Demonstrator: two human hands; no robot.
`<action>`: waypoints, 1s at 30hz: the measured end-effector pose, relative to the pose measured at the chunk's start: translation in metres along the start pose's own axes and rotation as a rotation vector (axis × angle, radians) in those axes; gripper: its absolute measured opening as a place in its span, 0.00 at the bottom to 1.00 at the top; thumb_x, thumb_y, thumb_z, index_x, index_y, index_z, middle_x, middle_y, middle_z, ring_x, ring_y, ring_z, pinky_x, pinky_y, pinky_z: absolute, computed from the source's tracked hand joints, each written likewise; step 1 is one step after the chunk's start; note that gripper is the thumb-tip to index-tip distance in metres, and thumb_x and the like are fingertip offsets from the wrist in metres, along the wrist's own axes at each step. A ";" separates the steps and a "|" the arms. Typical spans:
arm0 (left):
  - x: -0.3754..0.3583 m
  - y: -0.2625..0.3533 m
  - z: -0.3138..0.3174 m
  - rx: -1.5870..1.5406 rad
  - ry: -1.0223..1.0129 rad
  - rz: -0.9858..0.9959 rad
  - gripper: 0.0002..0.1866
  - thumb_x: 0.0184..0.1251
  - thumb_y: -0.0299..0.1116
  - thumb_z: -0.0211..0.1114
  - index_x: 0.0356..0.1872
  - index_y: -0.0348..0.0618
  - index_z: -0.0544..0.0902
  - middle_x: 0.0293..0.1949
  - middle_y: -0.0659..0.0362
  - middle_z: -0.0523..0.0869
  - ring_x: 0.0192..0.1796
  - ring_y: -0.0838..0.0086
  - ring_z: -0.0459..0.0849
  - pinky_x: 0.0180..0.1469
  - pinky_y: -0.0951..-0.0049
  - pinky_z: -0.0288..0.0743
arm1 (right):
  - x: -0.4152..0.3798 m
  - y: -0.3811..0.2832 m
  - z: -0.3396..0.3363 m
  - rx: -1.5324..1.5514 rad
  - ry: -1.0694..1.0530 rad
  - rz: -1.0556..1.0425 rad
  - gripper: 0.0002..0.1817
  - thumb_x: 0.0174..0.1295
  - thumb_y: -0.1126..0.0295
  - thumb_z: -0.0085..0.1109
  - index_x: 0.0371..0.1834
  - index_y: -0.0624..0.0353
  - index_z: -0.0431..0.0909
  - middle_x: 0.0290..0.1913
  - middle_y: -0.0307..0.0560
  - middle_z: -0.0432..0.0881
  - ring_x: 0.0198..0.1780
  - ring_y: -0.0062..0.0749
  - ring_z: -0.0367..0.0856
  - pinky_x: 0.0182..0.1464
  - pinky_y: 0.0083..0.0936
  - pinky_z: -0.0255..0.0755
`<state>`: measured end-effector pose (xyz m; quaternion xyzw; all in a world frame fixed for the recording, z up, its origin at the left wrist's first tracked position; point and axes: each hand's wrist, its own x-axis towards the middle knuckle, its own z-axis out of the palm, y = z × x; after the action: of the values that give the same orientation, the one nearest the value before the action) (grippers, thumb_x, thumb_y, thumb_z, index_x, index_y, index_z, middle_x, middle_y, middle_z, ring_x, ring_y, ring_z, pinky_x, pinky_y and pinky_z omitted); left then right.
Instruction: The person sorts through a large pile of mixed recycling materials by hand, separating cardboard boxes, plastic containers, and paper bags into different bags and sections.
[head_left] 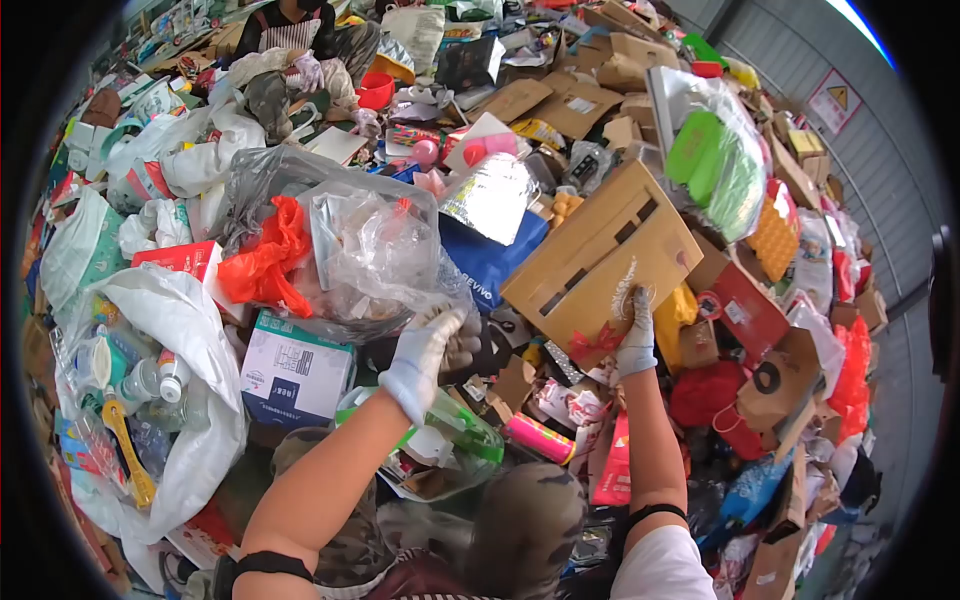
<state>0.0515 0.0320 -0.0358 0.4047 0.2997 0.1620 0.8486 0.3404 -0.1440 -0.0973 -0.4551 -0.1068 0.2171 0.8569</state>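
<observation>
My right hand (637, 338), in a pale work glove, grips the near edge of a flattened-looking brown cardboard box (585, 265), thumb on its upper face. The box is tilted and has dark slots along it. My left hand (438, 345), also gloved, has its fingers curled at the near edge of a clear plastic bag (372, 240); the fingertips are partly hidden. A red plastic bag (268, 262) lies at the left of that bag. Between the two hands is a blue bag (490, 255) with silver foil packaging (490, 195) on top.
Mixed waste is heaped all around. A white sack (215, 370) of plastic bottles stands at my left, beside a white and blue carton (297, 372). At the back, another person (300, 70) sits among the pile. A metal wall (890, 140) runs along the right.
</observation>
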 end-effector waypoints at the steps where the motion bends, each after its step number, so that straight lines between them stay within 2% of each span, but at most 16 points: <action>1: 0.007 -0.001 0.001 0.097 0.090 0.089 0.16 0.65 0.45 0.55 0.47 0.47 0.73 0.37 0.60 0.81 0.38 0.73 0.81 0.40 0.71 0.74 | -0.010 -0.014 0.006 0.061 -0.013 0.033 0.25 0.57 0.60 0.62 0.55 0.56 0.70 0.51 0.44 0.77 0.48 0.34 0.78 0.50 0.32 0.74; 2: 0.015 0.001 0.001 0.087 0.078 0.098 0.16 0.65 0.45 0.55 0.47 0.47 0.73 0.37 0.60 0.81 0.38 0.73 0.81 0.40 0.71 0.74 | -0.020 -0.023 0.013 0.091 -0.010 0.000 0.27 0.57 0.57 0.61 0.57 0.57 0.69 0.54 0.43 0.76 0.51 0.35 0.77 0.54 0.35 0.72; 3: 0.022 0.003 0.001 0.114 0.060 0.131 0.20 0.64 0.47 0.57 0.50 0.48 0.71 0.39 0.60 0.80 0.40 0.73 0.80 0.42 0.70 0.74 | -0.023 -0.026 0.008 -0.010 0.022 -0.034 0.26 0.60 0.51 0.56 0.56 0.54 0.71 0.56 0.40 0.75 0.54 0.32 0.74 0.57 0.33 0.69; 5: 0.019 0.004 0.002 0.135 0.039 0.172 0.23 0.62 0.49 0.59 0.53 0.48 0.70 0.40 0.60 0.79 0.42 0.73 0.79 0.44 0.69 0.74 | -0.070 -0.054 0.048 0.078 -0.169 0.164 0.26 0.60 0.50 0.54 0.55 0.55 0.71 0.53 0.40 0.77 0.52 0.33 0.76 0.56 0.32 0.71; 7: 0.007 0.008 0.006 -0.136 -0.352 0.099 0.31 0.59 0.51 0.62 0.60 0.49 0.65 0.45 0.59 0.77 0.44 0.72 0.77 0.49 0.67 0.72 | -0.072 -0.042 0.041 0.014 -0.154 0.223 0.26 0.61 0.49 0.53 0.55 0.56 0.72 0.51 0.41 0.78 0.50 0.34 0.77 0.54 0.33 0.72; 8: -0.002 0.010 0.006 -0.162 -0.481 0.099 0.37 0.57 0.52 0.63 0.64 0.47 0.61 0.49 0.58 0.75 0.47 0.72 0.76 0.51 0.69 0.71 | -0.072 -0.035 0.034 -0.043 -0.126 0.289 0.26 0.61 0.48 0.52 0.54 0.56 0.72 0.50 0.42 0.79 0.48 0.35 0.79 0.53 0.33 0.73; 9: -0.008 0.009 0.009 -0.160 -0.479 0.104 0.37 0.57 0.52 0.63 0.64 0.47 0.61 0.49 0.58 0.75 0.47 0.72 0.76 0.51 0.69 0.71 | -0.096 -0.040 0.064 0.030 -0.180 0.314 0.20 0.58 0.58 0.61 0.50 0.56 0.73 0.43 0.41 0.80 0.41 0.29 0.80 0.46 0.26 0.76; 11: -0.015 0.009 0.014 0.074 -0.351 0.321 0.37 0.56 0.52 0.65 0.62 0.43 0.63 0.48 0.59 0.77 0.47 0.75 0.77 0.48 0.73 0.74 | -0.090 -0.004 0.055 -0.270 -0.081 0.069 0.19 0.55 0.67 0.65 0.49 0.58 0.72 0.42 0.42 0.80 0.40 0.24 0.80 0.42 0.18 0.76; 12: -0.015 0.005 0.009 0.230 -0.192 0.253 0.36 0.54 0.48 0.68 0.59 0.39 0.66 0.46 0.59 0.79 0.44 0.76 0.79 0.44 0.76 0.75 | -0.099 -0.002 0.062 -0.255 -0.131 0.148 0.21 0.52 0.73 0.67 0.50 0.59 0.71 0.41 0.41 0.79 0.39 0.21 0.79 0.39 0.13 0.74; 13: -0.015 0.001 0.004 0.164 -0.112 0.140 0.33 0.52 0.41 0.71 0.56 0.37 0.69 0.43 0.59 0.80 0.40 0.76 0.80 0.41 0.77 0.76 | -0.109 0.007 0.071 -0.216 -0.136 0.119 0.22 0.52 0.73 0.67 0.50 0.59 0.71 0.40 0.40 0.79 0.38 0.22 0.78 0.37 0.16 0.74; 15: -0.023 -0.005 -0.004 0.144 -0.082 0.273 0.32 0.51 0.37 0.72 0.56 0.37 0.69 0.44 0.59 0.80 0.41 0.76 0.79 0.41 0.77 0.76 | -0.124 0.003 0.087 -0.273 -0.123 0.202 0.22 0.53 0.74 0.65 0.52 0.60 0.70 0.40 0.40 0.80 0.36 0.23 0.79 0.36 0.19 0.74; 17: -0.021 -0.020 -0.017 0.175 -0.061 0.315 0.32 0.50 0.36 0.72 0.56 0.38 0.69 0.44 0.58 0.80 0.42 0.76 0.79 0.43 0.75 0.75 | -0.128 0.007 0.088 -0.233 -0.135 0.248 0.24 0.52 0.76 0.65 0.54 0.61 0.69 0.42 0.40 0.79 0.39 0.24 0.78 0.39 0.21 0.75; 20: -0.021 -0.026 -0.034 0.184 -0.057 0.362 0.31 0.50 0.35 0.72 0.56 0.38 0.69 0.44 0.57 0.80 0.43 0.75 0.79 0.45 0.75 0.74 | -0.126 0.010 0.091 -0.482 -0.179 0.155 0.27 0.47 0.73 0.70 0.51 0.63 0.68 0.41 0.43 0.78 0.39 0.25 0.78 0.40 0.22 0.75; 23: -0.022 -0.019 -0.047 0.212 -0.068 0.374 0.29 0.52 0.33 0.70 0.55 0.38 0.69 0.44 0.59 0.80 0.43 0.76 0.78 0.45 0.76 0.74 | -0.120 0.014 0.088 -0.417 -0.177 0.244 0.27 0.48 0.74 0.70 0.50 0.64 0.68 0.41 0.43 0.78 0.39 0.26 0.78 0.41 0.21 0.75; 27: -0.010 -0.026 -0.056 0.232 -0.079 0.432 0.26 0.53 0.32 0.70 0.52 0.39 0.69 0.43 0.59 0.80 0.43 0.78 0.78 0.44 0.78 0.74 | -0.131 0.003 0.096 -0.184 -0.213 0.240 0.20 0.47 0.78 0.69 0.43 0.60 0.70 0.38 0.42 0.80 0.38 0.26 0.79 0.40 0.21 0.75; 30: -0.005 -0.036 -0.055 0.264 0.083 0.433 0.33 0.51 0.29 0.71 0.58 0.41 0.64 0.45 0.58 0.79 0.45 0.77 0.77 0.45 0.78 0.73 | -0.138 0.001 0.094 -0.258 -0.249 0.199 0.20 0.45 0.83 0.67 0.39 0.58 0.70 0.36 0.40 0.80 0.37 0.26 0.79 0.41 0.22 0.76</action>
<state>0.0136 0.0390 -0.0893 0.5597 0.2591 0.3157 0.7210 0.1824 -0.1397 -0.0430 -0.5392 -0.1934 0.3398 0.7459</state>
